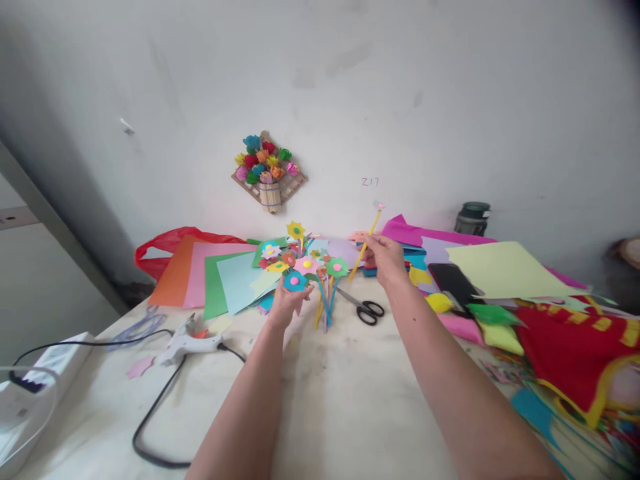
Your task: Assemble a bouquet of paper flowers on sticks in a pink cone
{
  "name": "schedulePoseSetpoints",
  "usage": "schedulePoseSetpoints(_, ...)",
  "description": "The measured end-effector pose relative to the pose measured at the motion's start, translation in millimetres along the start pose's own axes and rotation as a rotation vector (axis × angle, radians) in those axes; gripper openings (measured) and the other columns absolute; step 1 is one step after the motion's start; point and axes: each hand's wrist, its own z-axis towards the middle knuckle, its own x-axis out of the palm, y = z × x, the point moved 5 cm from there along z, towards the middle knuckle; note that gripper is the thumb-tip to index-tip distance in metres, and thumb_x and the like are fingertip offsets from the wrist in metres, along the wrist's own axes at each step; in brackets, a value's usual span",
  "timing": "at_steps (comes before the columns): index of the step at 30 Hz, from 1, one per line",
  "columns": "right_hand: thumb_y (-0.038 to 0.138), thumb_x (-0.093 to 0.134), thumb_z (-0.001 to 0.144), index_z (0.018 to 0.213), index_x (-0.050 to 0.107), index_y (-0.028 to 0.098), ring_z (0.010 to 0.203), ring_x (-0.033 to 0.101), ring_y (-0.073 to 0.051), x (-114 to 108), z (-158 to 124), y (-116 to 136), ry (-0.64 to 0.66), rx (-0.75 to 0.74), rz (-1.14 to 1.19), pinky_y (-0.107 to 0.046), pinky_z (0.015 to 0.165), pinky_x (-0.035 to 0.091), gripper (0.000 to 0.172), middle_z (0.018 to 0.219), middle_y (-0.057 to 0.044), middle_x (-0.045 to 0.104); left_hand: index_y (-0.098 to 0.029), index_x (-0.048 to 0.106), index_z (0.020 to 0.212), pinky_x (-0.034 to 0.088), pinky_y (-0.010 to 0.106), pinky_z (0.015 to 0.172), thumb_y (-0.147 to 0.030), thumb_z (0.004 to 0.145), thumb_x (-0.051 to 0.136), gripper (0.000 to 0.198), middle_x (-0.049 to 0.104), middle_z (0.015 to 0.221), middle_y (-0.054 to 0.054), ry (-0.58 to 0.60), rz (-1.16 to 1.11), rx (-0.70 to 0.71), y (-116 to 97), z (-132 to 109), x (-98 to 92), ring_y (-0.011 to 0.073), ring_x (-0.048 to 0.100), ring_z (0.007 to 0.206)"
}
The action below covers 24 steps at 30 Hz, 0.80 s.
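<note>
Forearms (250, 407): both reach in from the bottom edge, over the table.
Wall (450, 100): pale and scuffed, rising behind everything.
Tabletop (330, 400): whitish, with materials crowding its far edge and right side.
Coloured sheets (200, 273): orange, pink, green and light blue, overlapping at the far left; a pale yellow sheet (510, 270) lies far right.
Red piece with yellow trim (565, 353): at the right, among small coloured scraps.
Wall hanging (270, 197): a lattice diamond with bright flowers, above the bunch.
Flower bunch (307, 265): mid-table towards the wall, blossoms up, thin stems slanting down to the right of the left hand.
Left hand (285, 305): against the bunch, just below a blue flower; I cannot tell whether its fingers close on any stem.
Right hand (385, 255): pinching a yellow stem.
Glue gun (193, 343): on the table at left, its black cable looping nearer.
Phone (453, 283): dark, right of the right hand.
Scissors (369, 312): lying between the hands, black handles nearer.
Yellow stem (357, 267): raised, tilted, its small pinkish tip uppermost.
</note>
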Motion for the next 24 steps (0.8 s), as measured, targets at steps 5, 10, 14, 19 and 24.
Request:
schedulePoseSetpoints(5, 0.036, 0.07, 0.067, 0.067, 0.055, 0.014, 0.039, 0.056, -0.009, 3.7, 7.0, 33.6, -0.02, -0.091, 0.126, -0.017, 0.033, 0.042, 0.026, 0.055, -0.001, 0.066, -0.015, 0.061, 0.055, 0.049, 0.029, 0.064, -0.031, 0.057, 0.073, 0.02, 0.061, 0.06, 0.003, 0.005, -0.045, 0.01, 9.9, 2.9, -7.3, 0.0156, 0.059, 0.061)
schedulePoseSetpoints(10, 0.04, 0.07, 0.068, 0.07, 0.055, 0.015, 0.044, 0.06, -0.01, 22.7, -4.0, 54.4, 0.076, -0.14, 0.205, -0.018, 0.038, 0.046, 0.029, 0.062, -0.001, 0.067, -0.016, 0.063, 0.054, 0.049, 0.029, 0.065, -0.03, 0.059, 0.072, 0.017, 0.062, 0.06, 0.005, 0.046, -0.007, -0.029, 14.3, 4.1, -7.7, 0.0159, 0.059, 0.061)
schedulePoseSetpoints(14, 0.037, 0.074, 0.06, 0.066, 0.061, 0.014, 0.045, 0.059, -0.008, 42.5, -16.8, 46.4, 0.164, -0.058, 0.18, -0.016, 0.039, 0.045, 0.027, 0.06, 0.001, 0.066, -0.018, 0.061, 0.051, 0.047, 0.028, 0.059, -0.024, 0.054, 0.074, 0.015, 0.058, 0.055, 0.003, 0.077, 0.025, -0.018, 2.3, 1.0, -3.4, 0.0148, 0.054, 0.056)
schedulePoseSetpoints(19, 0.038, 0.075, 0.056, 0.064, 0.064, 0.014, 0.047, 0.06, -0.009, 53.7, -21.6, 30.0, 0.227, -0.028, 0.132, -0.018, 0.046, 0.047, 0.028, 0.05, 0.002, 0.062, -0.016, 0.06, 0.052, 0.042, 0.024, 0.051, -0.022, 0.055, 0.068, 0.011, 0.054, 0.054, 0.001, 0.067, -0.015, -0.006, 3.5, 2.9, -3.6, 0.0123, 0.049, 0.054)
schedulePoseSetpoints(24, 0.036, 0.074, 0.056, 0.062, 0.064, 0.016, 0.049, 0.059, -0.009, 57.0, -22.2, 27.4, 0.247, -0.071, 0.052, -0.017, 0.046, 0.042, 0.024, 0.051, 0.002, 0.063, -0.016, 0.054, 0.045, 0.038, 0.023, 0.049, -0.014, 0.05, 0.064, 0.012, 0.052, 0.049, -0.001, 0.01, 0.022, -0.005, 15.1, 8.2, -8.1, 0.0099, 0.045, 0.05)
